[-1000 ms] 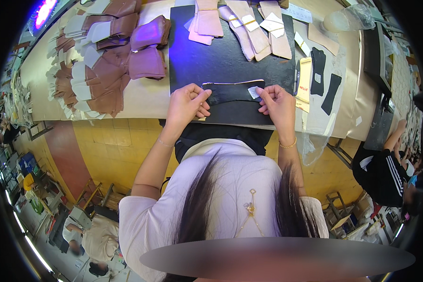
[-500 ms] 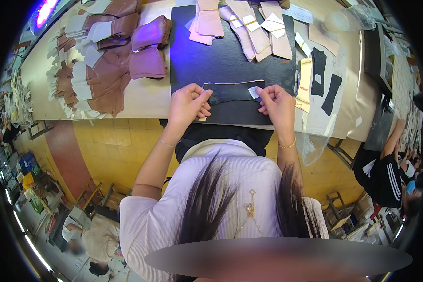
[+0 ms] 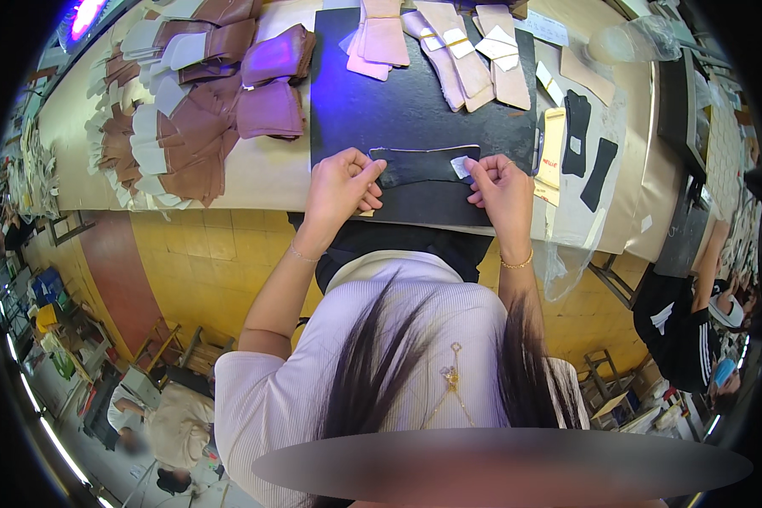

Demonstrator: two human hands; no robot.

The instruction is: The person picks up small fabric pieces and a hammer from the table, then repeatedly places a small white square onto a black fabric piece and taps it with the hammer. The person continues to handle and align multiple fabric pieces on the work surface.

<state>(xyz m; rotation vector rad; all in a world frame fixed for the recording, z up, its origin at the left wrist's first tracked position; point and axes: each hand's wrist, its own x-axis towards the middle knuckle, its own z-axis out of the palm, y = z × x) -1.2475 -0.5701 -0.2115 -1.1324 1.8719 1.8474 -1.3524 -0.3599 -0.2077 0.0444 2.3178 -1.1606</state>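
A black leather-like piece [image 3: 423, 168], long with a narrow waist, is stretched between my two hands over the near edge of a dark board [image 3: 377, 106]. Thumb and fingers of my left hand [image 3: 342, 188] pinch its left end. At the other end, my right hand [image 3: 502, 190] grips the piece beside a small white paper tag [image 3: 461, 167]. The fingers underneath are partly hidden. Light pink strips [image 3: 384, 38] in banded bundles lie at the board's far side, with more bundled strips [image 3: 461, 63] to their right.
Brown leather pieces [image 3: 199, 140] with pale ends spread over the left of the table, beside folded brown stacks [image 3: 271, 110]. To the right lie a yellow strip [image 3: 550, 152], two black cut pieces [image 3: 577, 127] and clear plastic [image 3: 559, 262]. Another person [image 3: 673, 326] is at the right.
The whole view has shifted slightly, so the table items sit a little further right. My hands keep the same hold on the black piece. The person at the right has moved an arm.
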